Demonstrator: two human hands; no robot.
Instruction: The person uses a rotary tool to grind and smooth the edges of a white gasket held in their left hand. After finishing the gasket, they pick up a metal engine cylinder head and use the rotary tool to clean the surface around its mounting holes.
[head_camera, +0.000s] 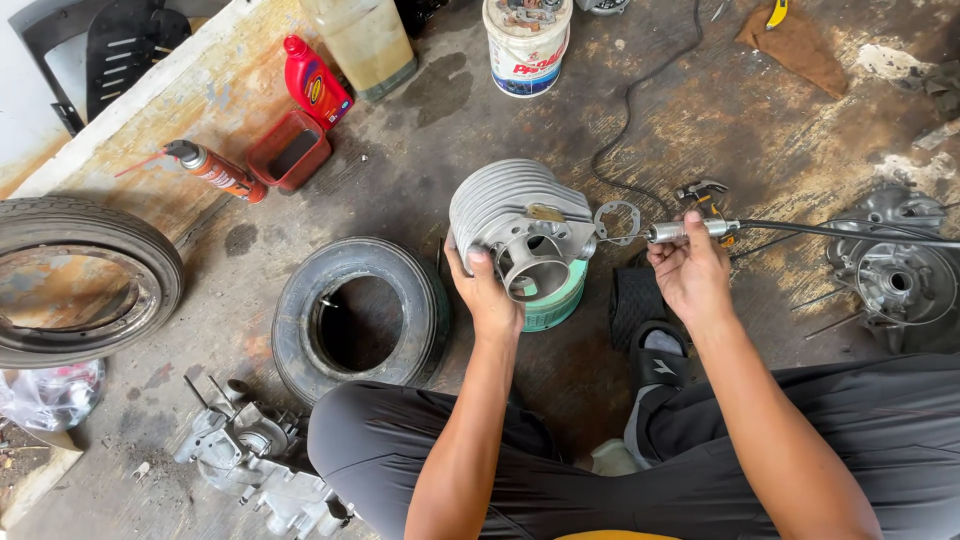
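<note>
Since the finned cylinder (520, 225) is clasped only by the left hand (487, 295), and the air nozzle (690, 230) is pinched by the right hand (690, 275), a slip onto the floor (420, 150) could be risked.

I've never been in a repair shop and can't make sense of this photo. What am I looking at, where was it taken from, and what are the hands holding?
There is one picture, taken by a camera worn on a person's head, looking down at their own arms and knees as they sit low over a stained concrete floor. There is no machine, only two bare hands. The left hand holds a grey metal engine cylinder with thin cooling fins, over a green tub. The right hand holds a slim metal nozzle on a black hose, aimed toward the cylinder. A flat ring-shaped gasket shows between them. Around them lie two tyres, a red bottle, a spray can, a white bucket and grey engine parts.
</note>
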